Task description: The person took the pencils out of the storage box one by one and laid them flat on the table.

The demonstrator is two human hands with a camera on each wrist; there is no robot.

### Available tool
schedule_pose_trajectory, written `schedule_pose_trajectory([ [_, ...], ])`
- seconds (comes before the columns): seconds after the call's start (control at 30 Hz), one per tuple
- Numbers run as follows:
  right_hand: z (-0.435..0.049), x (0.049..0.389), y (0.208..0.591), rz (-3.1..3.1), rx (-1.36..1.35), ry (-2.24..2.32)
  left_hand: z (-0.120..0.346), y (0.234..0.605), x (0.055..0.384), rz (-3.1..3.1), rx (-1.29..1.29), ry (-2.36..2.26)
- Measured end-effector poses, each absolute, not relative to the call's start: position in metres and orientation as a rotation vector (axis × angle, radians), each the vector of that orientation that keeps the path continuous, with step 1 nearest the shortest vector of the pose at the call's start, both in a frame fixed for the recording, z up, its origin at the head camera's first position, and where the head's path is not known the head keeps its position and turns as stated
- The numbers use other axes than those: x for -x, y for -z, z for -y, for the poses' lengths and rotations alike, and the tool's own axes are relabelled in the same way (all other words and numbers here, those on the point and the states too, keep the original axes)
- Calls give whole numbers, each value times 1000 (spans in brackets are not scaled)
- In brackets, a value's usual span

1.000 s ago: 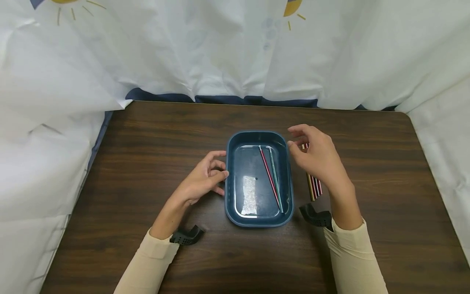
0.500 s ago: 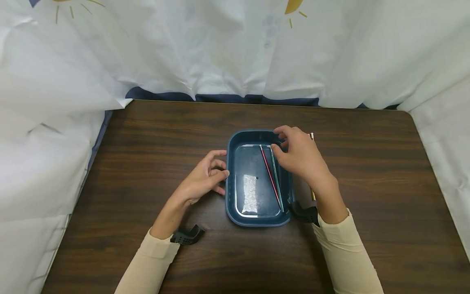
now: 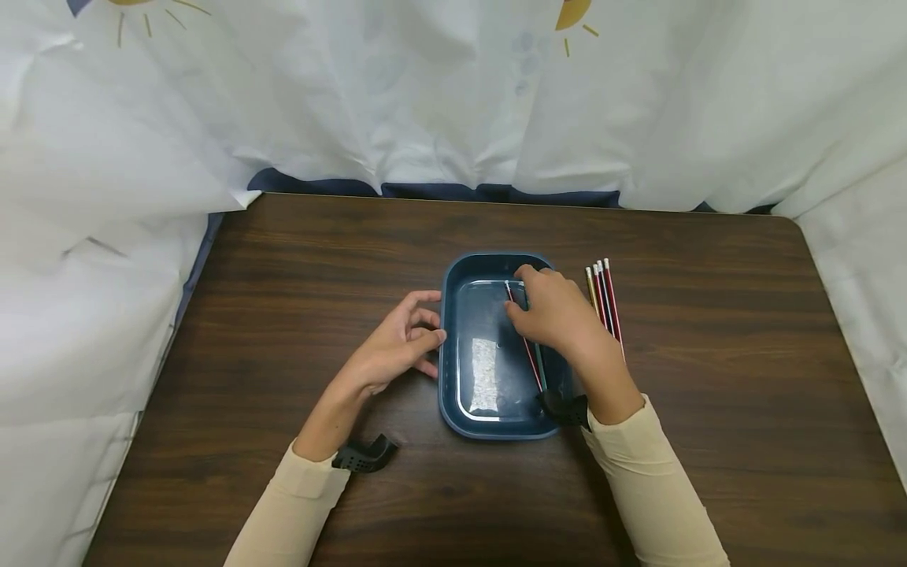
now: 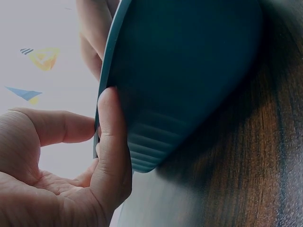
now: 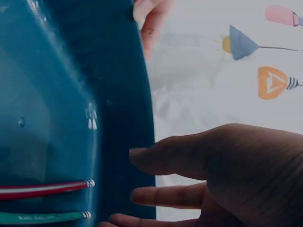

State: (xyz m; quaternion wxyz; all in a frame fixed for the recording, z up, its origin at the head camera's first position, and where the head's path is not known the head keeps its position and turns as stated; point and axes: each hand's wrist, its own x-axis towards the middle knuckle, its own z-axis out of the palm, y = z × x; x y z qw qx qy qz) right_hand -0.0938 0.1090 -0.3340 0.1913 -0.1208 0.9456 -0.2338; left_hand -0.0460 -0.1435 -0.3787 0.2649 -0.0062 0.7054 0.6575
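- The blue plastic tray (image 3: 464,315) is a deep, smooth rectangle with rounded corners and a rolled rim; it sits at mid-table, its floor glossy with a pale reflection, and the left wrist view shows ribs on the outer wall.
- The left hand (image 3: 397,342) pinches the tray's left side, thumb at the rim and fingers against the outer wall.
- The right hand (image 3: 553,311) hangs over the tray's right side, thumb and fingers spread apart and gripping nothing.
- Beneath it, 2 slim pencils lie on the tray floor, slanting: a red pencil (image 3: 534,366) with a pale stripe and a green pencil (image 3: 541,364), both with banded ends.
- The green pencil carries tiny print, too blurred to read.
- Outside the tray's right wall, at least 4 loose pencils (image 3: 605,295) in gold, red and dark tones lie side by side, white ends away from the person.
- The table (image 3: 326,252) has dark, streaked wood grain and rounded far corners; broad tabletop stretches left of the left hand and right of the loose pencils.
- Creased white curtain (image 3: 453,94), printed with lightbulbs, borders the far edge.
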Motion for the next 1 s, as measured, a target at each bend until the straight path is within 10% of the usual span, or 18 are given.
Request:
schedule_pose_trajectory([
  [1.0,-94,92,363,-2645,295,570,142,378,44,-1892,12,-1783],
])
